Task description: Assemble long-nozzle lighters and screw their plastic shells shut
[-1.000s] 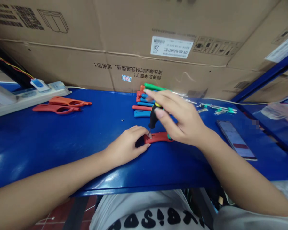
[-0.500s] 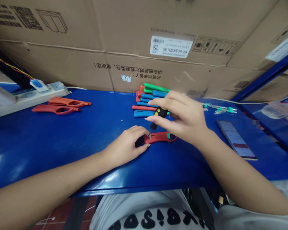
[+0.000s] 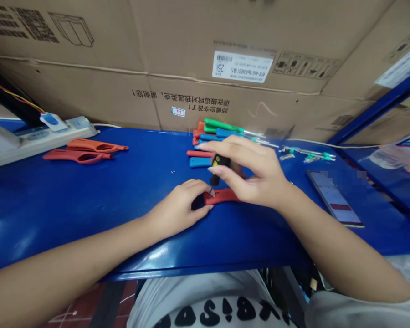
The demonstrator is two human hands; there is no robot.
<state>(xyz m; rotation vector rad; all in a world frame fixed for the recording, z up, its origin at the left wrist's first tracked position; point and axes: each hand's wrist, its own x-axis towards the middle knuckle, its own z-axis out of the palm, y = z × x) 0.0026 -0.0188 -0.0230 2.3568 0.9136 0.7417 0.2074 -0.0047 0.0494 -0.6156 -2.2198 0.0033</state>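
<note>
A red plastic handle piece lies on the blue table near its front edge. My left hand pinches the piece's left end and holds it flat. My right hand is curled round a small black and yellow screwdriver, whose tip stands on the red piece beside my left fingertips. The right palm hides the piece's right end.
A pile of red, blue and green handle pieces lies behind my hands. Two orange-red pieces lie at left by a white power strip. A phone and small metal parts sit at right. Cardboard boxes wall the back.
My right hand has turned the screwdriver between its fingers and dropped lower over the red piece. My left hand has stayed put.
</note>
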